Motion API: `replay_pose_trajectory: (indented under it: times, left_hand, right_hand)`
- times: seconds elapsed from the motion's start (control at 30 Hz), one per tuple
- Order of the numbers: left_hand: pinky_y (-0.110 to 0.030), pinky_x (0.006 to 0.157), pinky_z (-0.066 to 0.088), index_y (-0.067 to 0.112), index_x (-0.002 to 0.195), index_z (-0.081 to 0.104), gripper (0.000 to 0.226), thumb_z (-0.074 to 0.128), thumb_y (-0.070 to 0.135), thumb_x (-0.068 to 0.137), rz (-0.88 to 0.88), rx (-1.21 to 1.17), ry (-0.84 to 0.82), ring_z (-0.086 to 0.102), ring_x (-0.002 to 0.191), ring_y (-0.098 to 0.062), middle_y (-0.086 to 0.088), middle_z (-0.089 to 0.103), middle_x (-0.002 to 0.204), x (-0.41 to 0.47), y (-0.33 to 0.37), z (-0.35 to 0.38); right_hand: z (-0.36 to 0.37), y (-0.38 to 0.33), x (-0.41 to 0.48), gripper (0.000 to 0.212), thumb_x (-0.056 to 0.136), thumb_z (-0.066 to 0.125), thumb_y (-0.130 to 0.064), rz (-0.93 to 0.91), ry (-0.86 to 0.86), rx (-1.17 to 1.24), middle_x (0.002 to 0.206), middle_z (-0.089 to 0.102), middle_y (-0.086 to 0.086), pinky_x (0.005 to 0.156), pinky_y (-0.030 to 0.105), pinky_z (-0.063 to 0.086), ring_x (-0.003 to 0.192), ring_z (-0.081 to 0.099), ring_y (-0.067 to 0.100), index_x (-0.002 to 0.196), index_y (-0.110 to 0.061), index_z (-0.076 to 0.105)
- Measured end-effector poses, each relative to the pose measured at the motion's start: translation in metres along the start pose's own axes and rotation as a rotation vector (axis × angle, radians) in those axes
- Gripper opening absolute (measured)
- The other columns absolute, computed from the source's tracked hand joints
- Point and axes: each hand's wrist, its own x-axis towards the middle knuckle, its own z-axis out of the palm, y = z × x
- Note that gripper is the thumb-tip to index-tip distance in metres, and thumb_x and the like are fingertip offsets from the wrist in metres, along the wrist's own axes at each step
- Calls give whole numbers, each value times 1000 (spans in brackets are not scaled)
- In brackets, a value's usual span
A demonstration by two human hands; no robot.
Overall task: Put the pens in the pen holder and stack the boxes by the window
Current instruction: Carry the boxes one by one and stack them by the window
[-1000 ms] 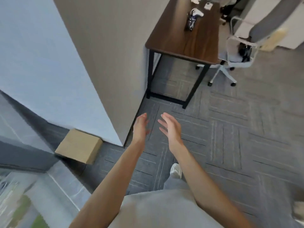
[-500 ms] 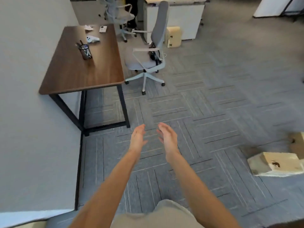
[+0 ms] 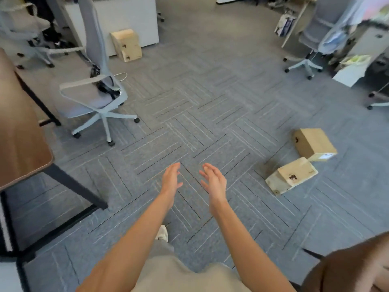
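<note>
head | right boxes (image 3: 291, 175) now fully visible | left hand (image 3: 171, 179), right hand (image 3: 213, 181) empty

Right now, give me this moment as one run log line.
left hand: open, empty | right hand: open, empty | near box: on carpet, ahead right | far box: beyond it | phase: no box held

Matt, rough grey carpet (image 3: 210, 91) lies beneath the fingers (image 3: 175, 167). Right of them, matt cardboard boxes (image 3: 314, 144). Left of them, a smooth wood-grain desk top (image 3: 19, 144) on a black metal frame (image 3: 73, 186).
</note>
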Motion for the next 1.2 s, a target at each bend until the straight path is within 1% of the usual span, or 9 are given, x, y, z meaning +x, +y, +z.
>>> replay_pose_trajectory:
  times: [0.13,0.23,0.4,0.53,0.6,0.73,0.8,0.97,1.2]
  left_hand:
    - [-35,91,49,15,137,49,40,45,32,101,-11,89,-134,50,126,-14,-1,51,141,65,40,18]
    - [-38,96,49,15,137,50,39,45,31,102,-10,167,-229,49,128,-16,-2,51,141,105,71,40]
    - [-44,100,50,19,128,54,29,47,28,101,-34,269,-420,52,125,-15,-3,55,138,153,104,109]
    - [-44,99,51,15,135,52,35,46,26,102,-65,298,-594,55,120,-15,-2,59,134,170,121,180]
    - [-42,97,51,14,136,50,36,44,26,103,-48,330,-650,56,119,-15,-1,59,132,182,128,218]
    - [-41,94,52,15,137,49,37,43,27,103,-14,392,-645,58,114,-17,-2,60,131,218,147,292]
    - [-40,91,53,15,136,49,36,44,27,103,-21,412,-621,59,112,-17,-3,60,132,236,161,331]
    - [-39,86,56,17,131,53,33,47,30,101,-33,383,-644,62,111,-16,2,65,123,262,177,433]
    - [-38,83,56,18,128,56,32,50,32,100,-132,385,-675,63,109,-15,4,67,118,292,162,538]
  right_hand:
    - [15,-28,51,24,101,54,-19,-38,169,59,114,70,-5,98,36,53,113,66,15,121,-13,66]
    - [17,-47,82,25,101,54,-19,-66,290,106,114,69,-5,97,36,53,112,66,14,122,-13,66]
    - [1,-68,124,23,101,55,-19,-87,508,236,112,69,-3,83,27,52,109,66,15,120,-13,67]
    - [-27,-84,161,23,101,55,-18,-80,648,352,110,71,-1,82,29,53,106,66,15,119,-12,67]
    - [-43,-94,189,22,100,57,-21,-99,672,401,109,71,0,81,28,52,106,67,15,118,-12,68]
    - [-81,-124,256,26,99,60,-24,-98,665,478,115,70,2,87,30,54,109,66,14,123,-14,66]
    - [-104,-147,288,26,99,60,-23,-95,663,513,117,69,2,85,29,54,109,66,14,123,-14,66]
    - [-159,-198,359,24,100,59,-21,-140,611,502,112,70,-3,101,38,51,111,66,16,121,-13,67]
    - [-229,-240,419,17,99,59,-20,-110,689,502,113,70,-1,97,38,54,108,67,15,113,-19,68]
